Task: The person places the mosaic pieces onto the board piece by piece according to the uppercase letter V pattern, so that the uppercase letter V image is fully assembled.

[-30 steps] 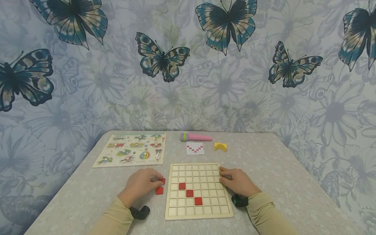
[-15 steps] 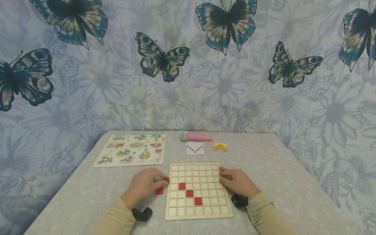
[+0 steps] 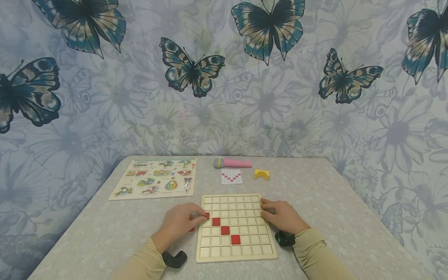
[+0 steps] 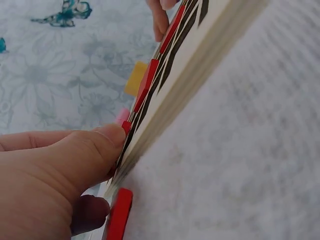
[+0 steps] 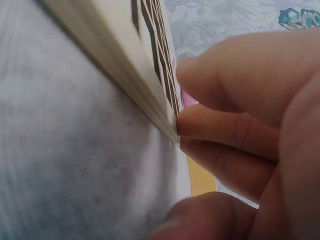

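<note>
A wooden grid board [image 3: 252,254] lies flat, with three red square tiles [image 3: 225,230] stepping diagonally down its left half. My left hand [image 3: 179,222] pinches another red tile [image 3: 207,215] between thumb and fingertips, over the leftmost column, just up and left of that diagonal. In the left wrist view the pinched tile [image 4: 126,127] is mostly covered by the fingers, close over the board. One more loose tile [image 3: 191,229] lies on the table beside the board, partly hidden behind the left hand. At the board's right edge my right hand [image 3: 285,216] rests its extended fingertips against the side.
Behind the board lies a white card [image 3: 231,176] printed with a red V pattern on a grid. Beyond it is a pink toy microphone [image 3: 236,163], with a yellow arch block [image 3: 261,174] to the right. A picture puzzle board [image 3: 154,179] occupies the back left.
My left hand has picked the upper loose tile off the table and carried it right, over the board's left column. My right hand stays at the board's edge.
</note>
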A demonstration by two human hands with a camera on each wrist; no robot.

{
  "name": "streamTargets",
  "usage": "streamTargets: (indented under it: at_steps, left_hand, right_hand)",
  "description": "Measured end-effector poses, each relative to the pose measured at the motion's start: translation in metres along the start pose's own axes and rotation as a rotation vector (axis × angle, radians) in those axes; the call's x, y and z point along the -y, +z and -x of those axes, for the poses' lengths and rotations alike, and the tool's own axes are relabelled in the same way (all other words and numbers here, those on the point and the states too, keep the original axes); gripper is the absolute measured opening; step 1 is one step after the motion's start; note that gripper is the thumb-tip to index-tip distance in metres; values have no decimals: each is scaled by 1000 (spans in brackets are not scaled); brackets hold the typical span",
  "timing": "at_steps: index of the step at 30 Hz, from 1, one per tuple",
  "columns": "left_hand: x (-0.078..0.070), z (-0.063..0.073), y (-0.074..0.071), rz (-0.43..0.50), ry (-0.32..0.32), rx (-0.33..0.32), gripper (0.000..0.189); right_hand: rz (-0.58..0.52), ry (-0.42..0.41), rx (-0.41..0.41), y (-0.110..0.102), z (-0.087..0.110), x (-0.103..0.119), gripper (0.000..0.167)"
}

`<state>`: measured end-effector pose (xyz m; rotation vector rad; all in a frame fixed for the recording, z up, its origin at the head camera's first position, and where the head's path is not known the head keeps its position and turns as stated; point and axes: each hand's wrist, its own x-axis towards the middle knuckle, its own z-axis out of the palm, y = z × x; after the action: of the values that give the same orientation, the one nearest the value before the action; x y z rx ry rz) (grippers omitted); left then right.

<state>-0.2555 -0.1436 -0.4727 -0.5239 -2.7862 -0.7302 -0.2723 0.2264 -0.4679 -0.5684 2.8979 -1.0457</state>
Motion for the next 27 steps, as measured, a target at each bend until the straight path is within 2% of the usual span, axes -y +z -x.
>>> streamTargets:
  at_steps: [6, 18, 27]
  left_hand:
    - [1, 2, 2, -28, 50, 11, 10]
    - [-3, 1, 3, -73, 72, -25, 9]
    - [-5, 0, 3, -54, 24, -31, 7]
  right_hand:
    - [5, -4, 0, 0, 0, 0, 38]
    - [-3, 15, 0, 1, -1, 0, 38]
    - [11, 38, -6, 1, 0, 2, 36]
